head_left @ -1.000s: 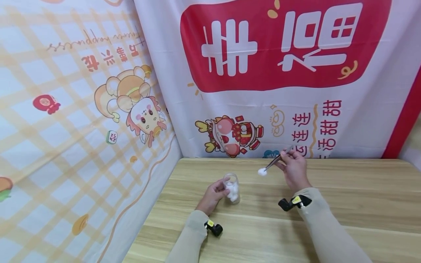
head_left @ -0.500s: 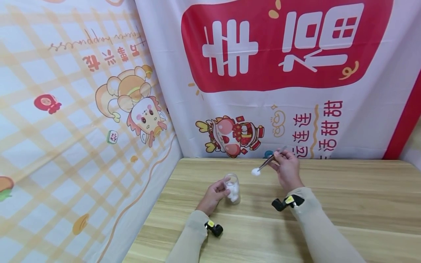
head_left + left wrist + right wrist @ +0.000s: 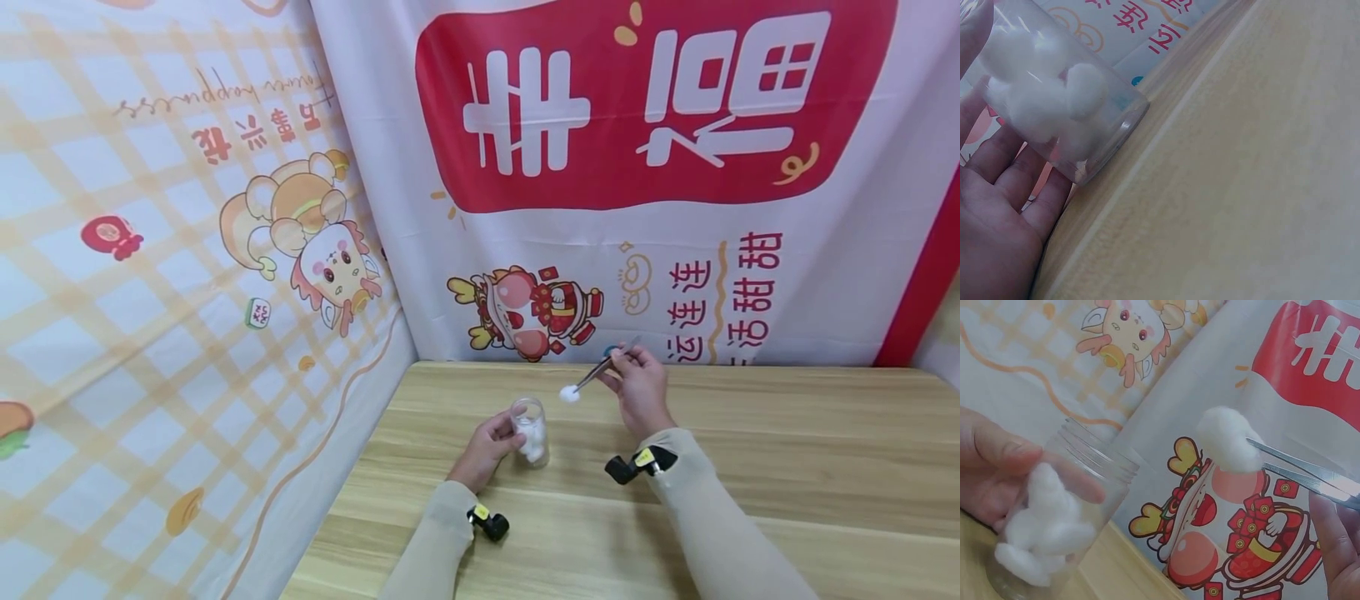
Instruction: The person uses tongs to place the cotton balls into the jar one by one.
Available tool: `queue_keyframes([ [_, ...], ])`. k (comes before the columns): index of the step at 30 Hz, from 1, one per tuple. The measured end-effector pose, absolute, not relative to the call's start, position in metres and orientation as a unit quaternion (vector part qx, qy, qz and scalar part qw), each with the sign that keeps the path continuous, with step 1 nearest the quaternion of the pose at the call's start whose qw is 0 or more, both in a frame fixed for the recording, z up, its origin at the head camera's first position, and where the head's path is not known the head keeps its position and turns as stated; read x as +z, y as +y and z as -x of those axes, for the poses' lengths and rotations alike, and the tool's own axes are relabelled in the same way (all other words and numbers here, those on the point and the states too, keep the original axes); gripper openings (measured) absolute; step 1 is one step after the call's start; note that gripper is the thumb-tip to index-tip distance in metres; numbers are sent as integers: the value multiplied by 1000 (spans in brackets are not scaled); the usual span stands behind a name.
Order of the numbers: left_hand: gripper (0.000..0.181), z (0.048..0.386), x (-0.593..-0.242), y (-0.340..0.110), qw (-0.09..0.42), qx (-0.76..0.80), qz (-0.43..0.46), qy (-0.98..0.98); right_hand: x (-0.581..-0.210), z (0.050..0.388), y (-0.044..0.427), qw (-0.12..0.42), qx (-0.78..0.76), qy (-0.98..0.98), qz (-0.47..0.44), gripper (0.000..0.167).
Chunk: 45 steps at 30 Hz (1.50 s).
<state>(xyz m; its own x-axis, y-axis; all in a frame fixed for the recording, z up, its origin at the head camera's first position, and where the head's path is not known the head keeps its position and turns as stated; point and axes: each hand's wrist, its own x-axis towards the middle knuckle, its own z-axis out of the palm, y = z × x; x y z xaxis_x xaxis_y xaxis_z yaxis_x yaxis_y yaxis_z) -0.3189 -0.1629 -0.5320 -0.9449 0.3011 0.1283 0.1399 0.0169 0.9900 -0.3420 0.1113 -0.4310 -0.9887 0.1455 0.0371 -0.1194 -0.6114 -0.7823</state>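
Observation:
A clear, lidless jar [image 3: 532,433] stands upright on the wooden table, partly filled with white cotton balls [image 3: 1047,531]. My left hand [image 3: 486,450] grips it from the left, thumb and fingers round its side. In my right hand [image 3: 642,392] I hold metal tweezers [image 3: 604,368] between thumb and fingers. Their tips pinch one cotton ball [image 3: 569,393], raised above the table to the upper right of the jar's mouth. In the right wrist view the tweezers [image 3: 1310,475] clasp the ball's right side, apart from the jar's threaded rim. The left wrist view shows the jar's base [image 3: 1113,147] close up.
The wooden table [image 3: 787,467] runs back to a hanging white and red printed cloth [image 3: 637,225]. A checked printed cloth [image 3: 180,333] borders the left side. A small black camera sits on each wrist, the right one [image 3: 637,464] and the left one [image 3: 489,523].
My right hand has moved left, carrying the tweezers and the pinched cotton ball nearer to the jar. My left hand and the jar have stayed in place.

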Motion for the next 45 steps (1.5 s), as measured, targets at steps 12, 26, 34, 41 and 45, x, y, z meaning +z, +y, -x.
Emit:
queue_keyframes([
  [12, 54, 317, -530, -162, 59, 687, -154, 708, -431, 343, 98, 77, 899, -429, 35, 12],
  [26, 56, 320, -532, -162, 55, 696, -181, 693, -440, 347, 77, 69, 899, -431, 46, 13],
  [34, 55, 320, -533, -161, 48, 697, -184, 691, -444, 348, 67, 82, 892, -443, 37, 12],
  [41, 54, 321, -533, -161, 54, 697, -167, 695, -445, 348, 63, 78, 888, -452, 42, 12],
  [45, 55, 321, -534, -161, 51, 700, -169, 692, -446, 348, 59, 69, 887, -454, 41, 15],
])
